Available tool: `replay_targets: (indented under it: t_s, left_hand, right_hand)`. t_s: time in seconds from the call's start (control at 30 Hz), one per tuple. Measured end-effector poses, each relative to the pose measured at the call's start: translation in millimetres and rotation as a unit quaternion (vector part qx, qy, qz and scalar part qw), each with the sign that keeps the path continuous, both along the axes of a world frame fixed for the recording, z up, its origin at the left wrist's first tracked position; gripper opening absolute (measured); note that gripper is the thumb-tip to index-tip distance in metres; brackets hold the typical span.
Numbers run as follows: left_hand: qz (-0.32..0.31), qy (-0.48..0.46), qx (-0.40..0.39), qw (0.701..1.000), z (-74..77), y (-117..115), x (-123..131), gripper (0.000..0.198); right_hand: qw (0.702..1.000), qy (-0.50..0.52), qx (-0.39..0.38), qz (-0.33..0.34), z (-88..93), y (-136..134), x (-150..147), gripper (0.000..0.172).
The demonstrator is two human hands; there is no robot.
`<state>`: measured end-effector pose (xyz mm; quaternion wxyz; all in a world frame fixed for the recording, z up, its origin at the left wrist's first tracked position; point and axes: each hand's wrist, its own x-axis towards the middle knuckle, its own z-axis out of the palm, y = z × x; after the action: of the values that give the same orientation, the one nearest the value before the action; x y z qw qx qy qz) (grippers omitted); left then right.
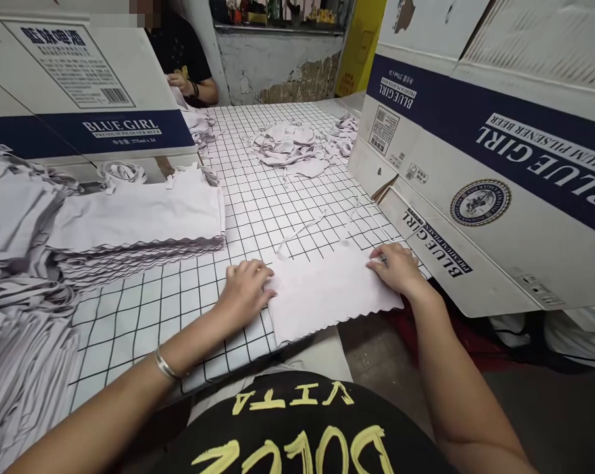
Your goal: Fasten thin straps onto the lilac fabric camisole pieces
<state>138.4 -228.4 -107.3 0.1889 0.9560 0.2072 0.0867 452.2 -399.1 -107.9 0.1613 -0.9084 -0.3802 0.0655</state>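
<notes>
A white cloth bag (327, 293) with a zigzag-cut bottom edge lies flat at the near edge of the grid-patterned table (258, 204). My left hand (245, 289) rests on the bag's left end with its fingers curled onto the cloth. My right hand (396, 266) presses on the bag's right end, fingers bent and together. Thin white drawstrings (302, 230) trail from the bag toward the table's middle.
A tall stack of identical white bags (139, 217) sits at left, with more piles (21, 316) spilling over the left edge. Loose heaps of white cloth (287, 145) lie farther back. Cardboard beer boxes stand at right (475, 164) and left (80, 85). Another person's hand (179, 80) works at the far end.
</notes>
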Motion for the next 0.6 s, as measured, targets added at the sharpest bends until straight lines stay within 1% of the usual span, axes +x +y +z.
replay_targets:
  t_s: [0.03,0.07,0.1,0.13,0.17,0.23,0.27,0.3,0.33,0.37,0.43,0.47,0.5,0.53,0.6]
  left_hand:
    - [-0.035,-0.018,0.018,0.999,-1.2,-9,2,0.030]
    - [-0.081,-0.028,0.030,0.996,-3.3,-19,5,0.034]
    - [-0.134,-0.026,0.033,0.990,-6.1,-28,7,0.041]
    - [-0.181,-0.014,0.032,0.983,-9.6,-36,10,0.048]
    - [-0.216,0.004,0.029,0.976,-13.3,-42,12,0.056]
    - [-0.247,0.037,0.018,0.968,-20.6,-49,15,0.067]
    - [-0.251,0.047,0.011,0.967,-23.5,-50,16,0.069]
    - [-0.250,0.052,0.005,0.967,-25.6,-50,16,0.070]
    - [-0.249,0.053,0.001,0.967,-27.1,-50,16,0.070]
    - [-0.249,0.052,-0.002,0.967,-27.8,-49,15,0.071]
    - [-0.252,0.052,-0.007,0.966,-27.9,-47,14,0.071]
    - [-0.253,0.052,-0.010,0.966,-27.6,-47,14,0.072]
    - [-0.254,0.052,-0.013,0.966,-27.2,-46,13,0.072]
    - [-0.255,0.053,-0.017,0.965,-26.9,-46,13,0.072]
    - [-0.254,0.052,-0.029,0.965,-26.4,-46,13,0.073]
  right_hand:
    - [1.000,0.000,0.029,0.000,2.0,10,-7,0.017]
    - [0.998,0.007,0.061,0.017,3.5,24,-19,0.021]
    - [0.994,0.020,0.094,0.047,4.4,42,-34,0.027]
    - [0.990,0.036,0.103,0.085,4.6,62,-51,0.033]
    - [0.987,0.046,0.091,0.120,4.1,84,-69,0.036]
    - [0.981,0.072,0.046,0.172,2.4,125,-101,0.037]
    - [0.978,0.106,0.032,0.178,2.1,142,-112,0.032]
    - [0.971,0.160,0.028,0.173,2.7,156,-119,0.026]
    - [0.957,0.237,0.034,0.162,4.4,167,-121,0.020]
    - [0.932,0.330,0.045,0.146,7.5,177,-119,0.014]
    - [0.851,0.510,0.063,0.108,17.3,193,-106,0.008]
    - [0.810,0.576,0.070,0.087,23.7,201,-96,0.009]
    - [0.777,0.621,0.078,0.062,30.9,210,-86,0.011]
    - [0.756,0.647,0.090,0.035,38.4,220,-76,0.013]
    - [0.737,0.664,0.128,-0.015,54.0,242,-57,0.014]
